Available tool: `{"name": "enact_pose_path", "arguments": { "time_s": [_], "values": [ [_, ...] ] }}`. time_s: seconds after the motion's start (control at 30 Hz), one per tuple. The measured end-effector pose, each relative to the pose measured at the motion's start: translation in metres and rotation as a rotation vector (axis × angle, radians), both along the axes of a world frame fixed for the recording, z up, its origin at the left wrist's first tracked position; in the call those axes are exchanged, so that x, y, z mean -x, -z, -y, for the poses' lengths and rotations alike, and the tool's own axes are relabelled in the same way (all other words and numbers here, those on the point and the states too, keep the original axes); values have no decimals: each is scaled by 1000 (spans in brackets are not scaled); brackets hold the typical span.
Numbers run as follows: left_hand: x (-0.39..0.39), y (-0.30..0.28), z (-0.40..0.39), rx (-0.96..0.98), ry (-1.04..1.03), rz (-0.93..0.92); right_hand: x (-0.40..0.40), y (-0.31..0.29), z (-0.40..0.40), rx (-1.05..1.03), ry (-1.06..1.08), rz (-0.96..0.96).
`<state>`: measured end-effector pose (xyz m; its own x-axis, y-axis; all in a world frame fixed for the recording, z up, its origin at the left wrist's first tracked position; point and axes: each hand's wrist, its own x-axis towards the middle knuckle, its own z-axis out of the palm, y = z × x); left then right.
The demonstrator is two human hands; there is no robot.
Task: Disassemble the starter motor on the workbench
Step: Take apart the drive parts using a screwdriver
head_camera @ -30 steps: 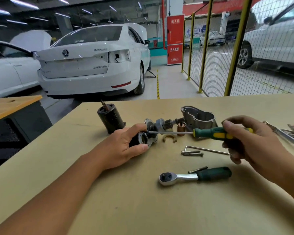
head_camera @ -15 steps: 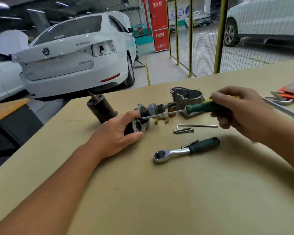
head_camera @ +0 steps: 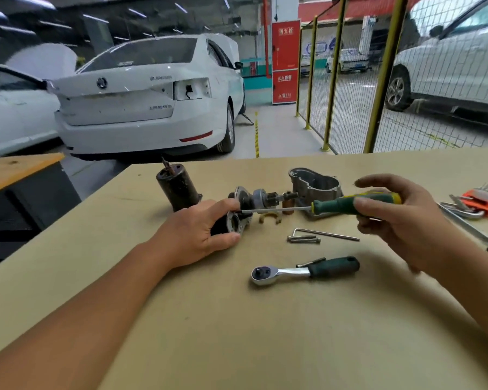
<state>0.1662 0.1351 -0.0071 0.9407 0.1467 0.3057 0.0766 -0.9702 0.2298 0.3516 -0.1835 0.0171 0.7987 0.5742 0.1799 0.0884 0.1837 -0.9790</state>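
I see broad bare tabletop [head_camera: 237, 333] in front of my forearms, so there is room to pass there. Between my hands the ratchet wrench [head_camera: 304, 270] lies crosswise, and just beyond it the hex key [head_camera: 326, 233] and two bolts [head_camera: 304, 239] block a low path. The screwdriver [head_camera: 321, 207] spans the gap above them. Farther back, the dark cylinder [head_camera: 176, 187] and the aluminium housing [head_camera: 314, 184] stand upright. A heap of wrenches [head_camera: 473, 205] crowds the right edge.
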Motion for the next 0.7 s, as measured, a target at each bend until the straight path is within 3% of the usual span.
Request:
{"name": "enact_pose_path", "arguments": {
  "time_s": [0.13, 0.27, 0.53, 0.7],
  "values": [
    [-2, 1, -1, 21, 20, 3, 4, -1, -5, -55, 3, -34],
    [-5, 2, -3, 73, 22, 27, 4, -3, -8, 59, 82, 64],
    [-6, 2, -5, 186, 6, 42, 2, 1, -4, -32, -55, -43],
    [-5, 4, -5, 217, -5, 64, 12, -2, -9, 36, 28, 79]
  ]
}}
